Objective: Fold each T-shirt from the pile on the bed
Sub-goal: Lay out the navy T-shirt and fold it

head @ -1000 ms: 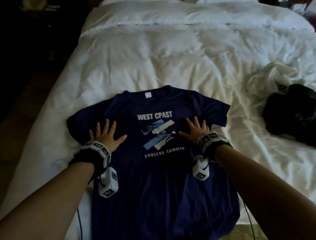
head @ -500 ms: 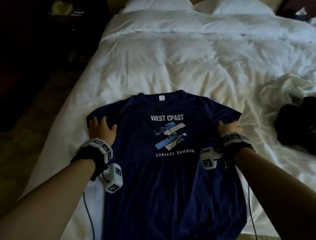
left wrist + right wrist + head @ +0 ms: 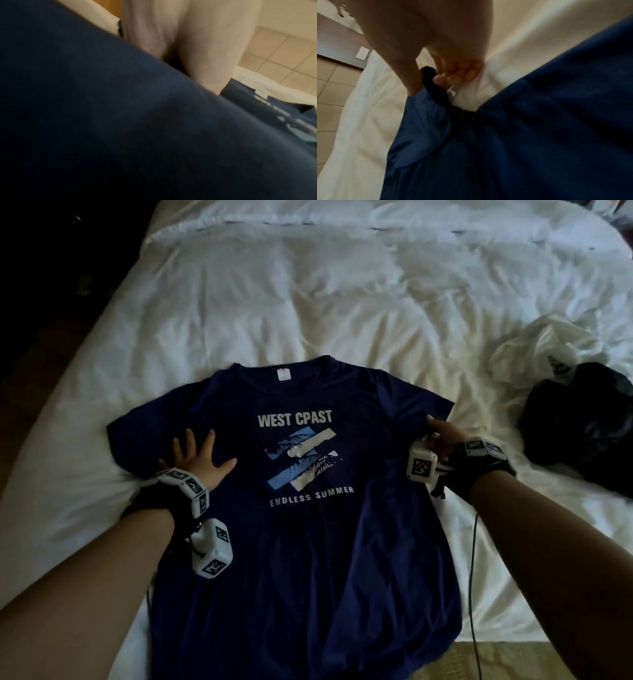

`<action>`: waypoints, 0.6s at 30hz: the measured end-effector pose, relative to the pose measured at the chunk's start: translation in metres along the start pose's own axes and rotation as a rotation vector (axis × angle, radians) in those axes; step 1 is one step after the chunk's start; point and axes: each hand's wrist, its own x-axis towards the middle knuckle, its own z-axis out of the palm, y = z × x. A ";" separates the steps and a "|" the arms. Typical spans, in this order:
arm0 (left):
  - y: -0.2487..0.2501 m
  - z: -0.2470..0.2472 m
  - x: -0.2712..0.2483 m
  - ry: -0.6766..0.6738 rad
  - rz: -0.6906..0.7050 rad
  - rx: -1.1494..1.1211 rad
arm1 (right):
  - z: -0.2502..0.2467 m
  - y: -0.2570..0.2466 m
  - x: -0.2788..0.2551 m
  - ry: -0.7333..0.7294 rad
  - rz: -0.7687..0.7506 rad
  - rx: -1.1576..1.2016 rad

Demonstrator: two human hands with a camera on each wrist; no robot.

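Folding the right sleeve in looks like the step in hand — best done by lifting the pinched hem low and carrying it straight across toward the print, so the shoulder line stays square. The right hand [image 3: 442, 440] pinches the sleeve edge between thumb and curled fingers [image 3: 453, 79]. The left hand [image 3: 197, 455] lies flat, fingers spread, pressing the chest to anchor it. The navy T-shirt [image 3: 308, 559] lies face up on the white duvet [image 3: 291, 302] — collar pointing away from the person, long axis running from collar to hem at the bed's near edge.
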 end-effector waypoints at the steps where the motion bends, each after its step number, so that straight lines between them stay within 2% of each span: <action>1: 0.001 0.001 0.000 0.000 -0.001 0.010 | 0.002 -0.001 -0.004 -0.003 0.004 0.055; 4: 0.001 0.005 0.000 -0.001 0.002 0.023 | 0.006 -0.005 0.002 -0.078 -0.027 0.147; 9: 0.000 0.007 -0.003 0.010 0.013 0.016 | 0.010 -0.014 0.015 0.019 -0.070 0.008; 12: 0.001 0.007 -0.004 0.018 0.021 -0.001 | 0.016 -0.021 0.009 0.053 -0.080 0.038; 16: 0.001 0.003 -0.006 0.023 0.042 -0.022 | 0.049 -0.037 -0.018 -0.009 -0.196 0.075; 18: -0.004 -0.003 -0.008 0.066 0.067 -0.099 | 0.072 -0.051 -0.042 -0.055 -0.266 0.113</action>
